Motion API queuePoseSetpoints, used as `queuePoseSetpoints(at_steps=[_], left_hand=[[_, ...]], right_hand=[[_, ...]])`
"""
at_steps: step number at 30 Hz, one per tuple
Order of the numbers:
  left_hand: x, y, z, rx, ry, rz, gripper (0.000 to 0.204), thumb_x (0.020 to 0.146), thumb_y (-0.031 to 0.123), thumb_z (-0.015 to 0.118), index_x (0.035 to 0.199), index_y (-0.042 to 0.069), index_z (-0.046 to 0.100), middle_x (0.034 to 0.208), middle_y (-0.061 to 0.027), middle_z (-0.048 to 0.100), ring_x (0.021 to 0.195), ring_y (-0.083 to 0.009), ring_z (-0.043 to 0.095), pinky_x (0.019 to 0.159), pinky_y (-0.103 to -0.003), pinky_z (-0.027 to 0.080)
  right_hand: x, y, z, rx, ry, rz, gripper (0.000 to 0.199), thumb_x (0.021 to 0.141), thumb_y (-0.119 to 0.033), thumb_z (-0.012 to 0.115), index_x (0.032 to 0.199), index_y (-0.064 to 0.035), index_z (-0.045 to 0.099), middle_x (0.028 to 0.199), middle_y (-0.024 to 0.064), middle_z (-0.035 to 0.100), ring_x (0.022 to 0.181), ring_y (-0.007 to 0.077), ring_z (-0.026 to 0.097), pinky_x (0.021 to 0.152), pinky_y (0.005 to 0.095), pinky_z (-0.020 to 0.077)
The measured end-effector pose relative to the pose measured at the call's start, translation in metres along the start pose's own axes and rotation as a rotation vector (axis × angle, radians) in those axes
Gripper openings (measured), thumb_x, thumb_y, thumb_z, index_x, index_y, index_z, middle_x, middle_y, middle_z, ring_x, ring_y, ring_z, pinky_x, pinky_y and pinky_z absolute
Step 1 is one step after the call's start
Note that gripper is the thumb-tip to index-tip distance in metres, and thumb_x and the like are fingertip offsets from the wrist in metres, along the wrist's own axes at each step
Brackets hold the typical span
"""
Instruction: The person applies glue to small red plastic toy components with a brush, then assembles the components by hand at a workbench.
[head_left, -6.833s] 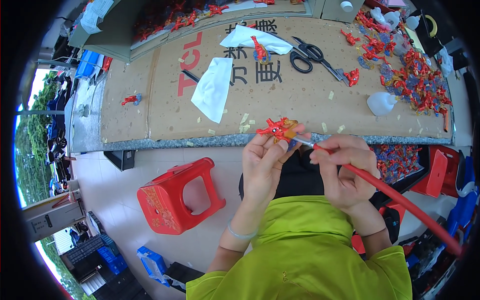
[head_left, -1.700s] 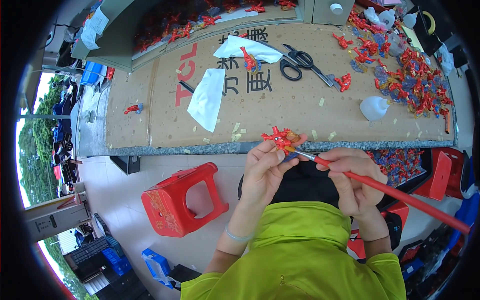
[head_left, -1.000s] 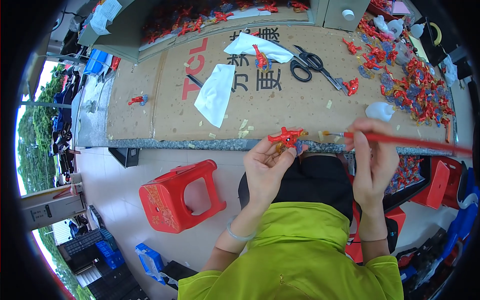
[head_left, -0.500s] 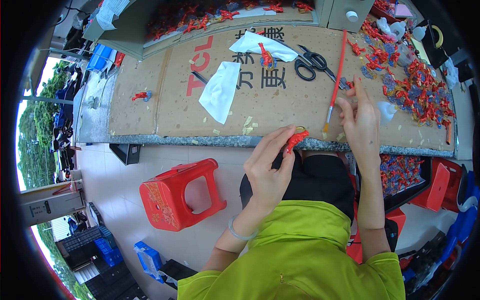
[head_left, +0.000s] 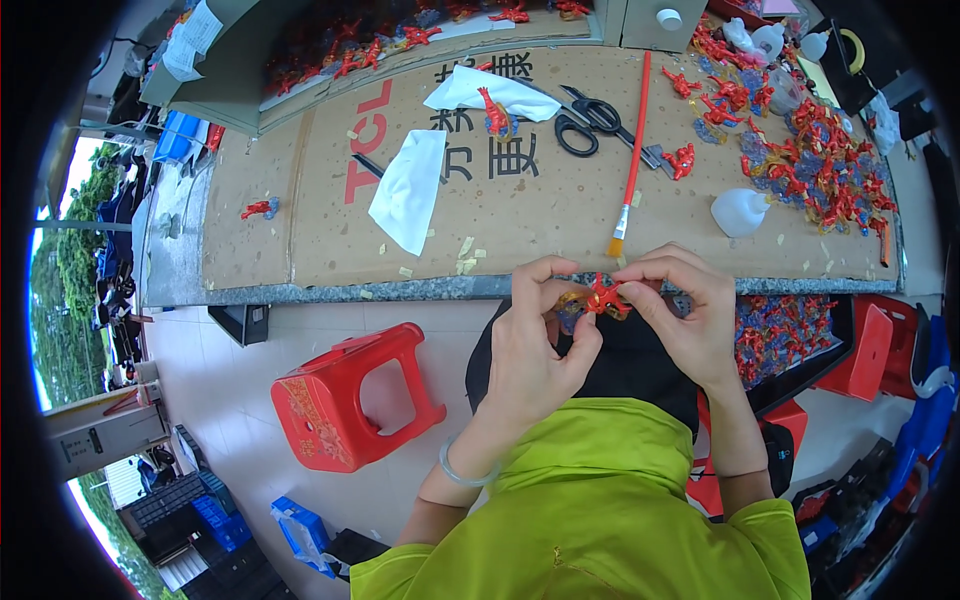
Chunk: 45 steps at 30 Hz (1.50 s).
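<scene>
In front of my lap, at the table's near edge, a small red figurine (head_left: 606, 297) with translucent blue and yellowish parts is held between both hands. My left hand (head_left: 532, 335) closes on its left side, thumb below. My right hand (head_left: 688, 312) pinches its right side between thumb and fingertips. The fingers partly cover it. Just beyond them lies a red-handled paintbrush (head_left: 634, 150), bristles toward me. A white squeeze bottle (head_left: 740, 212) lies to the right of the brush.
Black scissors (head_left: 600, 122) and a loose red figurine (head_left: 681, 160) lie by the brush. White cloths (head_left: 410, 190) rest mid-table, one under a figurine (head_left: 494, 112). Figurines are heaped (head_left: 825, 165) at right. A red stool (head_left: 360, 400) stands on the floor at left.
My right hand has come back from beside the brush and now grips the figurine together with my left. The view has shifted slightly, and the table's contents appear farther left.
</scene>
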<state>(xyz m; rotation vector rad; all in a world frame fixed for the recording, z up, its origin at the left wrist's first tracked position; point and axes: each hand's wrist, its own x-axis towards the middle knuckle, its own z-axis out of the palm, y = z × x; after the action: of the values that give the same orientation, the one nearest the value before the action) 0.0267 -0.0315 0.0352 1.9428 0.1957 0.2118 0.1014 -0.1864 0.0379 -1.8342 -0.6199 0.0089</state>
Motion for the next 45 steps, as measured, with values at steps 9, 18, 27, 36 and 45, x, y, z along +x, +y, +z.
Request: queuePoseSetpoints(at_steps=[9,18,27,36,45], left_hand=[[0.001,-0.007,0.005,-0.276,0.04,-0.044,0.043,0.076,-0.004,0.062,0.113,0.003,0.042,0.085,-0.005,0.062,0.069,-0.0059,0.053,0.061,-0.019,0.042],[0.002,-0.023,0.016,-0.14,0.061,0.117,0.027,0.072,-0.001,0.072,0.095,-0.001,0.058,0.08,-0.012,0.062,0.07,-0.0226,0.062,0.065,-0.029,0.048],[0.004,0.001,0.004,0.102,0.0,0.15,0.022,0.071,0.004,0.074,0.086,0.001,0.059,0.076,-0.0107,0.064,0.064,-0.0223,0.062,0.059,-0.026,0.047],[0.001,0.008,0.003,0.074,-0.045,0.09,0.022,0.07,0.005,0.074,0.085,0.001,0.059,0.072,-0.0102,0.064,0.061,-0.0213,0.063,0.057,-0.026,0.047],[-0.004,0.002,0.007,0.057,-0.049,0.143,0.02,0.068,0.002,0.074,0.082,0.0,0.059,0.07,-0.0089,0.064,0.059,-0.0162,0.062,0.056,-0.023,0.046]], right_hand=[[-0.016,0.013,0.012,0.615,-0.011,0.529,0.014,0.086,-0.005,0.063,0.095,0.0053,0.064,0.086,0.0045,0.066,0.078,0.0072,0.059,0.074,0.0209,0.0473],[-0.031,0.022,0.022,0.451,0.18,0.289,0.017,0.084,0.0,0.063,0.099,0.0056,0.063,0.092,0.008,0.065,0.081,0.0104,0.061,0.074,0.022,0.0476],[-0.009,0.015,0.0,-0.105,0.016,-0.262,0.021,0.068,0.007,0.07,0.088,0.0009,0.067,0.084,0.0128,0.064,0.068,0.0208,0.064,0.059,0.0283,0.0518],[-0.014,0.02,0.006,-0.161,0.095,-0.314,0.024,0.061,0.013,0.067,0.082,0.0018,0.066,0.077,0.0123,0.064,0.061,0.0217,0.063,0.053,0.0283,0.0504],[-0.016,0.022,0.008,-0.148,0.089,-0.41,0.022,0.052,0.015,0.058,0.071,0.004,0.058,0.065,0.0128,0.06,0.056,0.0264,0.059,0.051,0.0311,0.0463]])
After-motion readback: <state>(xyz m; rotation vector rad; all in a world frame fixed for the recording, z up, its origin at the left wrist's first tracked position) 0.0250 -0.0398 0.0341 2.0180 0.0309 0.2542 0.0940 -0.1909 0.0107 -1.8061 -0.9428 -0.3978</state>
